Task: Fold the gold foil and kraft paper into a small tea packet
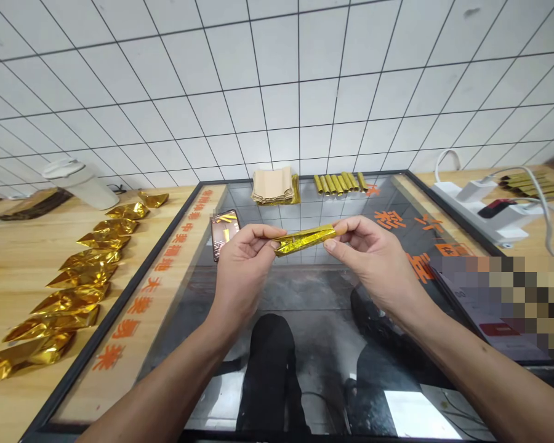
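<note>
At left on the wooden surface (9,246), gold shapes (83,275) lie in a row beside the framed glass (305,289), which bears a phone (224,227). Over the glass, the left hand (245,263) has its grip pinching one end of a gold paper (307,240), beyond which lie a card stack (273,184) and rolls (336,183); the right hand (373,255) pinches the other end, left of a power board (471,212).
</note>
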Action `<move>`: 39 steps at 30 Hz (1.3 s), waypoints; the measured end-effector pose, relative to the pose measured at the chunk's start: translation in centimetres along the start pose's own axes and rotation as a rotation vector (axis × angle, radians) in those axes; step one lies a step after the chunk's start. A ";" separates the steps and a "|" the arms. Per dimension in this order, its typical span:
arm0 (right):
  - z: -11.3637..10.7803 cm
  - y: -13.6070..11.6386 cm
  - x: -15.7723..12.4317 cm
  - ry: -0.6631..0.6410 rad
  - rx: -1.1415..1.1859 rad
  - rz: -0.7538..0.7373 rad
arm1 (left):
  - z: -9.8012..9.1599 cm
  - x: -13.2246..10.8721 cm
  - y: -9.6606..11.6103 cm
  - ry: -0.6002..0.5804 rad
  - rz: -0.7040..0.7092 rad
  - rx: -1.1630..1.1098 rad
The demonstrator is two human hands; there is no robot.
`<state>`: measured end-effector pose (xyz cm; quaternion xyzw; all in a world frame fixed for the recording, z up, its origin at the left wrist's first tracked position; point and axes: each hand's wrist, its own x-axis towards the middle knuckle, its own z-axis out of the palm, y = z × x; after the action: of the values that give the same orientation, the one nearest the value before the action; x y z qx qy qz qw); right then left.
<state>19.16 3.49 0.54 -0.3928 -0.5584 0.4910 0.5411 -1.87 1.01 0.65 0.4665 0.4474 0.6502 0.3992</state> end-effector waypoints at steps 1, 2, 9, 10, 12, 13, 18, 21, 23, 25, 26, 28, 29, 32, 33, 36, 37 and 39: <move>-0.1 0.1 0.1 -0.002 0.004 -0.013 | 0.0 0.0 0.0 -0.006 -0.012 -0.013; -0.2 0.2 0.1 -0.003 0.014 -0.023 | 0.1 0.0 0.1 -0.017 -0.031 -0.028; -0.4 0.1 0.5 -0.033 0.059 -0.036 | 0.3 0.0 0.4 -0.040 -0.185 -0.132; -0.5 0.0 0.6 -0.037 0.053 -0.036 | 0.3 0.1 0.5 -0.038 -0.202 -0.146; -0.6 0.0 0.6 -0.048 0.044 -0.037 | 0.3 0.2 0.5 -0.036 -0.240 -0.176; -0.7 0.0 0.7 -0.052 0.041 -0.039 | 0.2 0.2 0.5 -0.037 -0.256 -0.189; -0.9 -0.3 0.7 -0.078 0.014 -0.038 | 0.2 0.1 0.6 -0.037 -0.236 -0.174; -0.9 -0.6 0.7 -0.057 0.022 -0.011 | 0.2 0.0 0.6 -0.055 -0.187 -0.124; -0.8 -0.6 0.7 -0.049 0.023 -0.032 | 0.2 0.0 0.6 -0.056 -0.187 -0.114; -0.8 -0.5 0.8 -0.051 0.016 -0.074 | 0.3 0.1 0.7 -0.048 -0.215 -0.134; -0.9 -0.3 0.9 -0.054 0.011 -0.098 | 0.2 0.1 0.7 -0.043 -0.233 -0.150; -1.0 -0.1 1.1 -0.066 0.004 -0.133 | 0.2 0.3 0.7 -0.033 -0.265 -0.183; -1.0 0.1 1.1 -0.076 0.001 -0.146 | 0.2 0.3 0.8 -0.030 -0.279 -0.196; -1.1 0.2 1.3 -0.114 -0.015 -0.176 | 0.1 0.5 0.8 -0.022 -0.295 -0.210; -1.1 0.2 1.3 -0.118 -0.028 -0.182 | 0.1 0.5 0.8 -0.020 -0.287 -0.205; -1.0 -0.2 1.0 -0.106 -0.109 -0.201 | 0.1 0.3 0.7 -0.015 -0.237 -0.161; -0.9 -0.3 0.9 -0.087 -0.164 -0.230 | 0.1 0.3 0.7 -0.015 -0.214 -0.138; -0.8 -0.7 0.5 -0.024 -0.341 -0.360 | 0.1 0.1 0.6 -0.014 -0.163 -0.089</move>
<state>20.01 3.91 1.29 -0.3666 -0.7005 0.2899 0.5393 -1.90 0.98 1.31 0.4146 0.4520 0.6315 0.4742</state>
